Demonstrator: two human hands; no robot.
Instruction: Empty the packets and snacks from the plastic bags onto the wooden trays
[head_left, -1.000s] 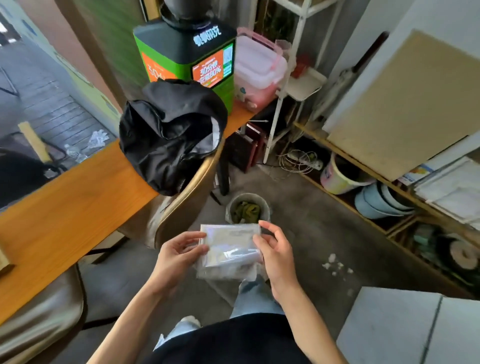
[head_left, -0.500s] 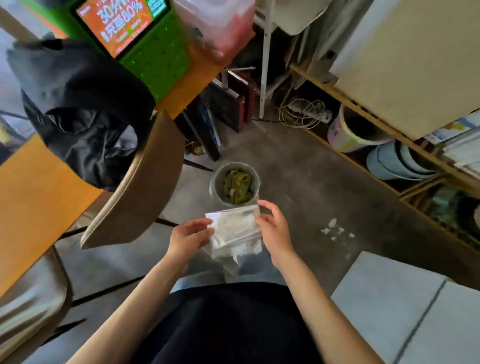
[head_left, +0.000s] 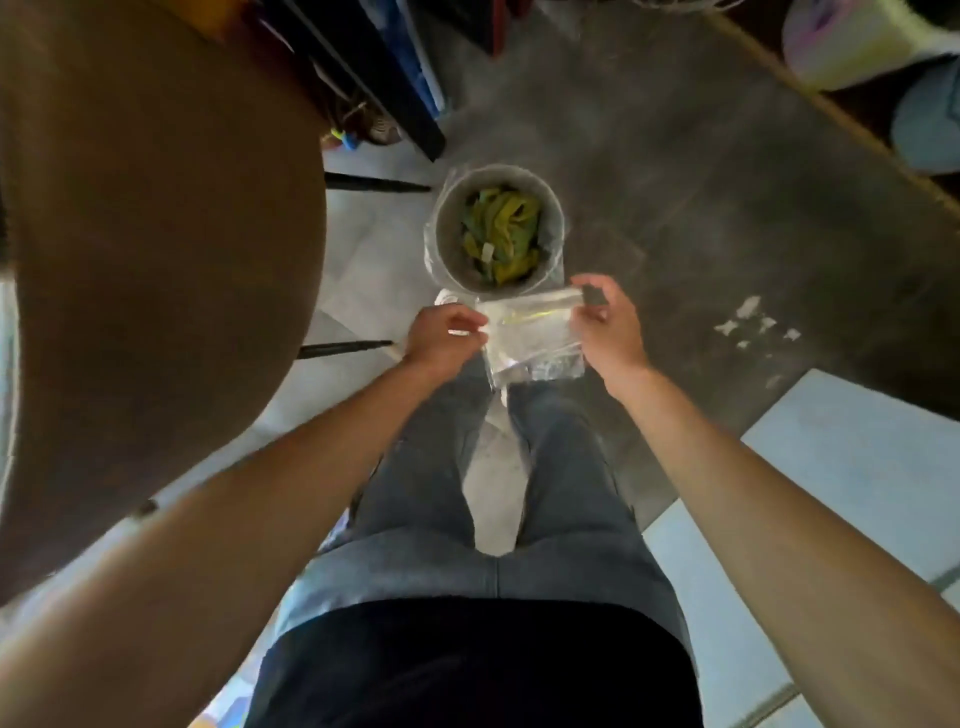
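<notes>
— What's nearest the camera?
— Two bare forearms over jeans-clad legs (head_left: 566, 467). The left hand (head_left: 441, 338) and right hand (head_left: 608, 332) each pinch one upper corner of a clear plastic bag (head_left: 530, 338), fingers closed narrowly on it, so it hangs stretched between them above the floor (head_left: 701, 208).
— And beyond the bag?
— A round bin (head_left: 498, 228) holding yellow-green scraps stands on the floor just past the hands. A brown chair back (head_left: 156, 260) fills the left.
</notes>
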